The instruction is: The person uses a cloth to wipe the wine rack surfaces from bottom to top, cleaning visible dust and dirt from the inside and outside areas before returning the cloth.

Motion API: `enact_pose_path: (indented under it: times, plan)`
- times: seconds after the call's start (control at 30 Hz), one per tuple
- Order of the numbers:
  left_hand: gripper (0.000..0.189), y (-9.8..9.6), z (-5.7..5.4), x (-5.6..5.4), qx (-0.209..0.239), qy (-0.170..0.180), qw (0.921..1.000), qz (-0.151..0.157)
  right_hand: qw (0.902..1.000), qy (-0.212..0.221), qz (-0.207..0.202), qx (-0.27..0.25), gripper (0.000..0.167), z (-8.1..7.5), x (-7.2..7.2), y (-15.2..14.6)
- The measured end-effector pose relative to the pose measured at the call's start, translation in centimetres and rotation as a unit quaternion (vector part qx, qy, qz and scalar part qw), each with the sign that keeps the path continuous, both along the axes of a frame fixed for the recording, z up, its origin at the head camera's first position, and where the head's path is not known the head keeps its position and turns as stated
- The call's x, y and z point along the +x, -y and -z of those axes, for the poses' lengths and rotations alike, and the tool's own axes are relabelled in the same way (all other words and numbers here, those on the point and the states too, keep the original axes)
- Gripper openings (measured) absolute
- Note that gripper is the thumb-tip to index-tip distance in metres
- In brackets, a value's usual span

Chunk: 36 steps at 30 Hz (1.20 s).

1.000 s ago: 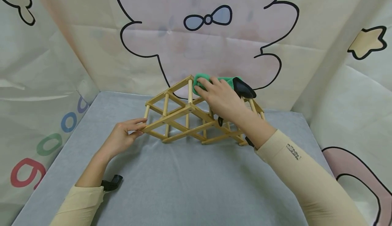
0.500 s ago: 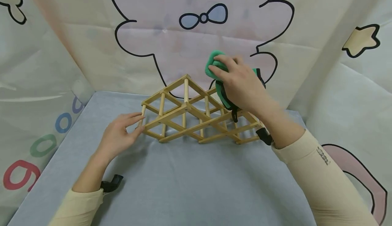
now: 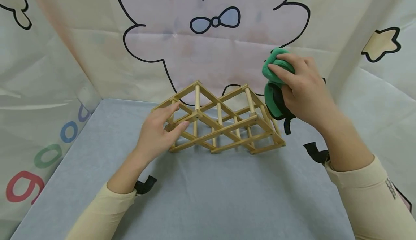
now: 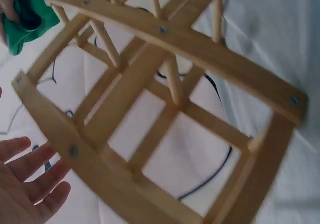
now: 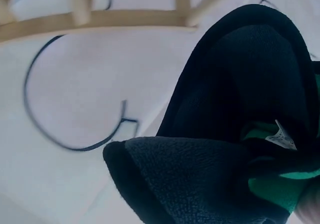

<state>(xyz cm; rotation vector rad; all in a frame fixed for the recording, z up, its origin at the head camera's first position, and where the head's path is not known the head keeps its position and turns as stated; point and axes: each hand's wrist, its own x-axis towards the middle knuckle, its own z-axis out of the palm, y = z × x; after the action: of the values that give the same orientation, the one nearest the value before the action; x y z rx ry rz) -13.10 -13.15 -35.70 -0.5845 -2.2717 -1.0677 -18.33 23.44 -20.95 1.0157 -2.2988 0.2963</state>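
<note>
A light wooden lattice rack (image 3: 222,129) of crossed slats and round dowels stands on the table in the head view. My left hand (image 3: 152,135) is at its left end, with fingers extended over the front of the frame. In the left wrist view the fingers (image 4: 42,186) lie beside a slat and do not curl round it; contact is unclear. To the right of the rack, raised, my right hand (image 3: 312,92) grips a bunched green cloth (image 3: 276,68) with a dark side. That dark side, black edging and a small white tag (image 5: 282,138) show in the right wrist view.
A grey-blue cloth (image 3: 208,196) covers the table. Printed fabric walls (image 3: 97,45) enclose it at the back and both sides. Black wrist straps or mounts (image 3: 146,185) sit at both cuffs.
My right hand has lifted the cloth off the rack's top and carried it right, past the rack's end. My left hand has left the rack's end and shifted right over its front.
</note>
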Motion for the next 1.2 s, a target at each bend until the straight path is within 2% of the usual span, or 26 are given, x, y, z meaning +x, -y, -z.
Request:
enact_pose_path:
  times: [0.17, 0.3, 0.6, 0.83, 1.0, 1.2]
  plan:
    - [0.062, -2.4, -0.7, -0.4, -0.001, 0.03, 0.9995, -0.006, 0.9999, 0.011, 0.012, -0.003, 0.05, 1.7, 0.1, -2.8]
    - [0.055, -4.0, -0.9, -0.9, 0.008, 0.03, 0.9995, -0.002, 0.9999, 0.005, 0.01, 0.002, 0.049, 3.3, 0.3, -4.9]
    - [0.041, -6.3, -0.2, -1.9, 0.007, -0.026, 0.9996, -0.012, 0.9991, 0.029, 0.027, -0.013, 0.048, 6.7, 1.3, -8.3]
    - [0.021, -7.1, 0.3, -2.3, 0.049, -0.048, 0.9977, -0.003, 0.9967, 0.057, 0.054, -0.023, 0.051, 9.0, 2.0, -10.2]
    - [0.018, -7.3, 0.7, -2.5, 0.057, -0.078, 0.9953, -0.008, 0.9931, 0.078, 0.084, -0.027, 0.052, 10.0, 2.6, -11.3]
    - [0.016, -6.3, 0.6, -3.2, 0.05, -0.125, 0.9907, -0.015, 0.9924, 0.071, 0.092, -0.043, 0.052, 11.1, 3.3, -12.7]
